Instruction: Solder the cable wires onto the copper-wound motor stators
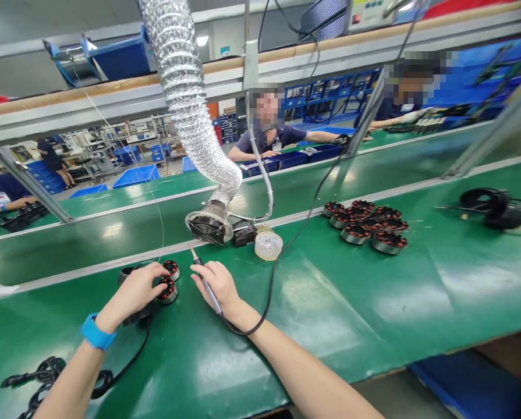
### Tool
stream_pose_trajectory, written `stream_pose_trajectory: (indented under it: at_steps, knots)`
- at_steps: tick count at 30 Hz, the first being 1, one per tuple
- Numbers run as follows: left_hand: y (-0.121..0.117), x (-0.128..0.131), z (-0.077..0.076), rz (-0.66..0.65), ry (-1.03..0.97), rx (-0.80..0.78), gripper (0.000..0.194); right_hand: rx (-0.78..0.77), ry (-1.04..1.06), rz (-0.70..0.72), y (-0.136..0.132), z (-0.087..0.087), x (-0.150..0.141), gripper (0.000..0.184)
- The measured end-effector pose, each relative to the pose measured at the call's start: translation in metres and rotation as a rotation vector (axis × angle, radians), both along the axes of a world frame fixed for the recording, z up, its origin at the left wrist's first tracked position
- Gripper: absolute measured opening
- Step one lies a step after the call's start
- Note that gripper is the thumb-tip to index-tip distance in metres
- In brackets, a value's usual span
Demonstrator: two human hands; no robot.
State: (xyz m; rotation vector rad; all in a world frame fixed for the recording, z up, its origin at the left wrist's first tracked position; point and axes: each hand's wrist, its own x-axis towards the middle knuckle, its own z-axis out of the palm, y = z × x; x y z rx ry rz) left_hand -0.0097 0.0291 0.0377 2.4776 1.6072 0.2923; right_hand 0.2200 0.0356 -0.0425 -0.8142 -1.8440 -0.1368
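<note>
1. Soldering iron [211,295] is in my right hand [220,285]; the fingers are closed around its grey handle. Its tip points away from me, past my fingers, and its black cable [270,294] loops over my forearm.
2. My left hand [140,288] is bent, with thumb and forefinger apart. They reach two copper-wound rings [168,293] just at its right side; I cannot tell if it pinches one of them.
3. About writing: I can read none. A badge [277,146] on the co-worker [289,138] opposite, beyond my right hand, is too small. A teal sign [224,50] on the far wall is also not legible.
4. The surface under both hands is a green tabletop [330,326], glossy, with light reflections and some creases.
5. Ahead of my right hand are a mesh-covered hood [208,226] on a silver duct [184,93] and a roll of tape [269,245]. Well to the right of this hand, more rings [365,224] stand in a group.
6. Nearer to me than my left hand, black cords [46,372] lie in a bundle.
7. The room, beyond my hands, has a raised shelf [321,52], blue bins [137,175] and other people at work.
</note>
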Motion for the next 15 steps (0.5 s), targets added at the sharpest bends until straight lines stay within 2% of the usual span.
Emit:
stream_pose_trajectory:
  at_steps: [4,8,12,15]
  knots:
    - [0.024,0.007,-0.012,-0.021,0.246,-0.061,0.029,0.042,0.185,-0.033,-0.004,0.020,0.007,0.016]
    - [0.035,0.006,-0.020,-0.029,0.345,-0.019,0.027,-0.101,0.465,-0.028,-0.014,0.045,0.027,0.023]
    - [0.041,-0.006,-0.021,-0.005,0.363,0.002,0.020,-0.167,0.511,-0.081,-0.014,0.058,0.081,0.029]
    - [0.063,-0.025,-0.019,0.068,0.349,-0.003,0.016,-0.222,0.565,-0.222,0.001,0.057,0.133,0.034]
